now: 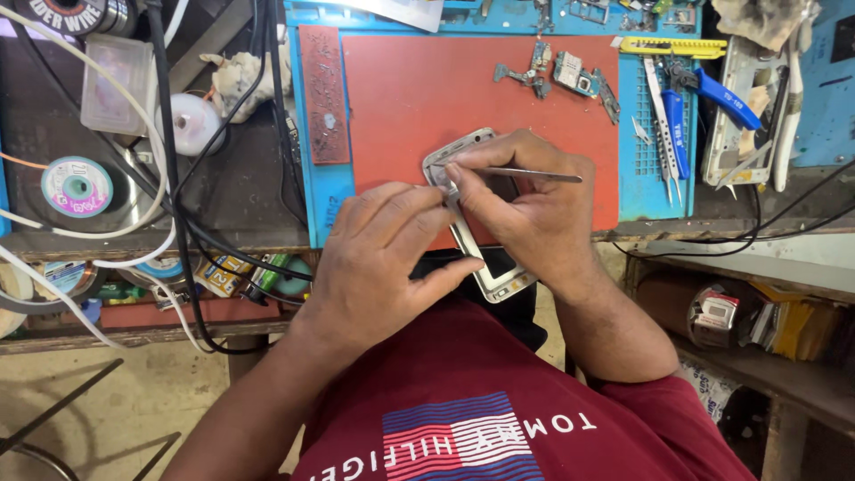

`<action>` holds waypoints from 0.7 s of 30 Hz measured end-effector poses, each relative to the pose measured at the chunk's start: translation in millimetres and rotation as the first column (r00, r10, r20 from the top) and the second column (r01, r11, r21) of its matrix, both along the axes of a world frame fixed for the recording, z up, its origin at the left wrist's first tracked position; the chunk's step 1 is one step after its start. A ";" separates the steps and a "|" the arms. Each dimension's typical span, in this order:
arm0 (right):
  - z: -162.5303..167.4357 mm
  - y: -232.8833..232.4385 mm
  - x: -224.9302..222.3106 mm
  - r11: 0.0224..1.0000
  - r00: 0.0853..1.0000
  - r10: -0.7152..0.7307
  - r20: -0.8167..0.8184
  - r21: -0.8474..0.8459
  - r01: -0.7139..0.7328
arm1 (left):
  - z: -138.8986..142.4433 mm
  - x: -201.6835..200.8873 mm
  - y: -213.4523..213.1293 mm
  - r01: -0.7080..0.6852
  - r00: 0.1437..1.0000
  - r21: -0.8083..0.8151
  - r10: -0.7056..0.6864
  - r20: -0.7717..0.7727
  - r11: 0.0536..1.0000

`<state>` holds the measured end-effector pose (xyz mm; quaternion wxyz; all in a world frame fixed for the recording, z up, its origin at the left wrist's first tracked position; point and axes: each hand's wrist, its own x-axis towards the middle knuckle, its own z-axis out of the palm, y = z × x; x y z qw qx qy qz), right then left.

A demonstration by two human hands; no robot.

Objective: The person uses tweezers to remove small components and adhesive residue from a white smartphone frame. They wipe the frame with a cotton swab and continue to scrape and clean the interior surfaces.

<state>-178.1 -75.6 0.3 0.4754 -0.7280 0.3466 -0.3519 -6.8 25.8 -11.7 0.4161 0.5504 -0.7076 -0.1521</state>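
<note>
1. The right hand point(525, 200) has its grip pinched narrow on a thin metal pick point(521, 174), which lies nearly level across the middle of the frame, its tip to the left at the upper corner of a phone frame point(494, 272).
2. The left hand point(378, 258) has its grip wrapped about the left side of that phone frame, fingers on top near the pick's tip and the thumb reaching toward its lower end.
3. The phone frame is pale, silver-edged and tilted, sitting at the centre of the frame over the near edge of the surface, half on a red mat point(401, 98).
4. The red mat lies on a blue work mat point(312, 191) that fills the upper middle of the frame.
5. Small circuit board pieces point(570, 76) lie on the red mat toward the upper right.
6. Right of them, on the blue mat, are tweezers point(663, 134), blue-handled pliers point(717, 93) and a yellow cutter point(672, 46).
7. At the far right a white phone shell point(744, 116) rests beside these tools.
8. The left of the frame shows a darker surface with black cables point(178, 178), white cables point(134, 236), a tape roll point(76, 187) and a clear plastic box point(116, 80).
9. Below the surface at lower right is a shelf point(784, 365) with boxes; at lower left, a bare floor point(116, 401).
10. The person wears a dark red shirt point(499, 401).
</note>
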 end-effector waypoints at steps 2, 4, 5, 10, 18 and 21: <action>-0.2 -0.3 0.9 0.998 0.999 -0.005 -0.051 -0.056 0.002 | -1.5 0.8 -1.1 0.000 1.000 -0.021 0.000 -0.001 1.000; 0.2 -0.4 1.5 0.996 0.997 -0.004 -0.082 -0.086 -0.003 | -3.0 1.5 -2.0 -0.005 1.000 -0.026 0.005 0.003 1.000; 0.5 -0.6 2.0 0.996 0.996 0.003 -0.085 -0.085 -0.010 | -3.4 2.0 -1.9 -0.008 1.000 -0.027 0.008 0.005 1.000; 1.2 -1.6 4.0 0.993 0.992 0.004 -0.123 -0.119 -0.019 | -4.4 2.9 -2.9 -0.003 1.000 -0.026 0.003 0.027 1.000; -2.7 -2.3 2.9 0.997 0.988 -0.062 -0.142 -0.047 0.056 | -6.9 0.6 -3.0 -0.026 0.996 -0.047 0.030 0.084 0.999; -3.1 -2.8 1.9 0.996 0.986 -0.084 -0.143 -0.029 0.081 | -7.8 -0.2 -2.8 -0.031 0.996 -0.043 0.034 0.088 0.999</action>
